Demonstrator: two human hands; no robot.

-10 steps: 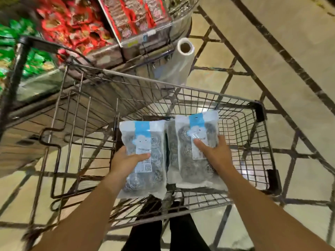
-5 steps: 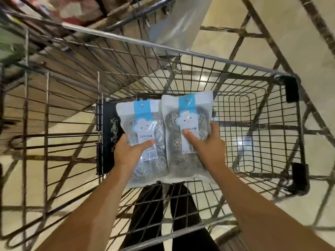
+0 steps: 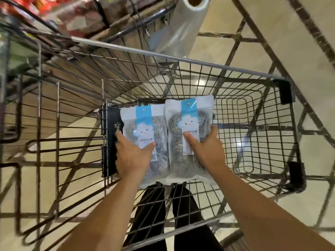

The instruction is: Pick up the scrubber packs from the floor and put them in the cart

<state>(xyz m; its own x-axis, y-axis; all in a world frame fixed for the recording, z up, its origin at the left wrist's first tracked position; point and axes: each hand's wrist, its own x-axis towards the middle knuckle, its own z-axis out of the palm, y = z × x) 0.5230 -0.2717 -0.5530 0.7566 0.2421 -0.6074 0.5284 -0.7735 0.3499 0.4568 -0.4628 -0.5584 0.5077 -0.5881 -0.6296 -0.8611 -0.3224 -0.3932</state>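
Bare hands each grip one clear plastic scrubber pack with a blue label: left hand [image 3: 133, 156] the left pack [image 3: 145, 134], right hand [image 3: 206, 151] the right pack [image 3: 188, 127], side by side inside the wire shopping cart [image 3: 181, 59]. Beyond its front rim hangs a roll of clear plastic bags [image 3: 183, 28].

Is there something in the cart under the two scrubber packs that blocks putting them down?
Nothing visible blocks them. The left hand grips the left scrubber pack, the right hand the right scrubber pack, both already inside the cart; only bare wire shows around them.
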